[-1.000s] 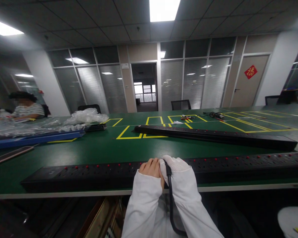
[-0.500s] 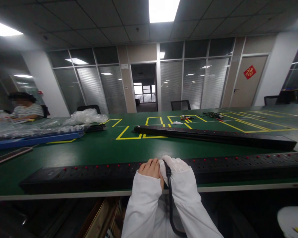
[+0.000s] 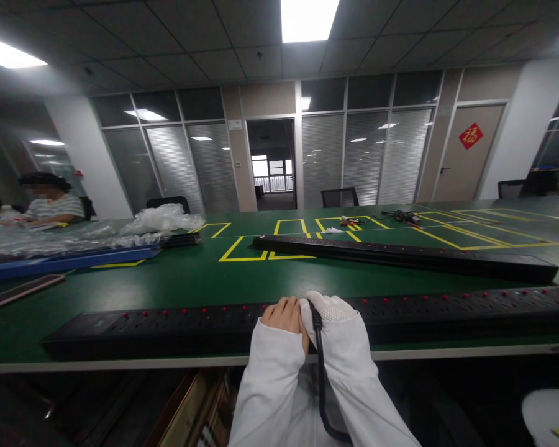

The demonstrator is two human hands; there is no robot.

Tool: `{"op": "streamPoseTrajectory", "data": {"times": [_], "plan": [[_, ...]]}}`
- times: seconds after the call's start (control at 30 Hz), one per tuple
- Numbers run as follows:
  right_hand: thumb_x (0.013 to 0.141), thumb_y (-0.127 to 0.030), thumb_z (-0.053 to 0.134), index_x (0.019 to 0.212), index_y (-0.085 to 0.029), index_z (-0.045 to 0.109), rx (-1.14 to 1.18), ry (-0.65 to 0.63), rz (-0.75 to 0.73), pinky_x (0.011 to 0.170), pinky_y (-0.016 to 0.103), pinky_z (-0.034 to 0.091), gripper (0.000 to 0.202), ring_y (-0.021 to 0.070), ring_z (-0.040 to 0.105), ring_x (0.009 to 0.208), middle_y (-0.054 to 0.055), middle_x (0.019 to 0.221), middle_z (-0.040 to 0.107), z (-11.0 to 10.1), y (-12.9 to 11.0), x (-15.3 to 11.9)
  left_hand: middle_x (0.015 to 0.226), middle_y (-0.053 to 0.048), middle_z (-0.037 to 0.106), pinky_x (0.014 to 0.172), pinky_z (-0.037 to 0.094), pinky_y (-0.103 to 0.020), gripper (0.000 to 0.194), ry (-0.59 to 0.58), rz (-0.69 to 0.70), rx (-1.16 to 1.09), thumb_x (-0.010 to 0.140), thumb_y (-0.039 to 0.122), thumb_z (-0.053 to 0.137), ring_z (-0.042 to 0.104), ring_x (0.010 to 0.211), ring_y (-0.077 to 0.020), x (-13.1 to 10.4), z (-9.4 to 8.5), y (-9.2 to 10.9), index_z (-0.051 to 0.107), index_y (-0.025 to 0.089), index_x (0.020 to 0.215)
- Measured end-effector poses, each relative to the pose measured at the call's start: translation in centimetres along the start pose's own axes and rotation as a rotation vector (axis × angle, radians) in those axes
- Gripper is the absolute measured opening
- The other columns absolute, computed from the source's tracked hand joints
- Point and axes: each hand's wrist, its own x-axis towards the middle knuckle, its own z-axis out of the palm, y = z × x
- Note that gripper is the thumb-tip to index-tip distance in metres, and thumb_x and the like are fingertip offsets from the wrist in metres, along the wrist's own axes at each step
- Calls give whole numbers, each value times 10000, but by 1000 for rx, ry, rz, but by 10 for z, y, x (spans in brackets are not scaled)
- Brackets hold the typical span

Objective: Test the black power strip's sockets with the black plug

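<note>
A long black power strip (image 3: 168, 329) with a row of red buttons lies along the table's front edge. Over its middle, my left hand (image 3: 284, 316), bare, is closed with its fingers bent and pressed together; whatever is under them is hidden. Right against it, my right hand (image 3: 333, 308), in a white dotted glove, is closed around the end of a thick black power cord (image 3: 320, 372). The cord hangs down past the table edge between my sleeves. Its plug end is covered by my hands.
A second black power strip (image 3: 400, 256) lies slanted farther back on the green table (image 3: 158, 285). Left are a blue strip (image 3: 74, 264), plastic wrap (image 3: 163, 219) and a phone-like flat item (image 3: 21, 293). Thin wires (image 3: 400, 216) lie behind. A person (image 3: 51, 202) sits far left.
Both hands stay in the same place and pose. The view has shifted very slightly; nothing else has visibly moved.
</note>
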Motion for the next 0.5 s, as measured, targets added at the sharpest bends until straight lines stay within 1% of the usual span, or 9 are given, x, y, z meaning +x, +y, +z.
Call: {"op": "streamPoseTrajectory", "data": {"times": [0.2, 0.4, 0.43, 0.5], "plan": [[855, -407, 444, 1041, -164, 540, 3, -6, 10, 756, 302, 459, 321, 107, 542, 843, 40, 1002, 564, 1, 1, 3, 1073, -59, 636, 742, 398, -355, 346, -6, 1, 17, 744, 143, 380, 560, 945, -205, 1, -2, 0, 577, 165, 1028], [862, -413, 423, 964, -155, 561, 6, -13, 11, 674, 265, 444, 310, 84, 527, 716, 3, 807, 569, 0, 3, 7, 1062, -77, 636, 743, 394, -372, 323, -22, 12, 6, 769, 168, 363, 561, 942, -219, 1, -5, 1, 570, 139, 1016], [861, -411, 426, 968, -153, 560, 5, -7, 11, 672, 264, 444, 310, 85, 527, 716, 3, 809, 569, -1, 3, 7, 1060, -73, 638, 743, 392, -372, 323, -20, 12, 1, 770, 165, 365, 561, 943, -220, 1, -4, 1, 567, 138, 1019], [859, -411, 431, 991, -158, 554, 1, 12, 11, 694, 272, 450, 311, 89, 532, 753, 16, 877, 574, -1, 2, 6, 1058, -60, 641, 748, 384, -367, 320, -3, 2, -7, 772, 155, 366, 560, 952, -218, 1, -3, 1, 564, 150, 1024]]}}
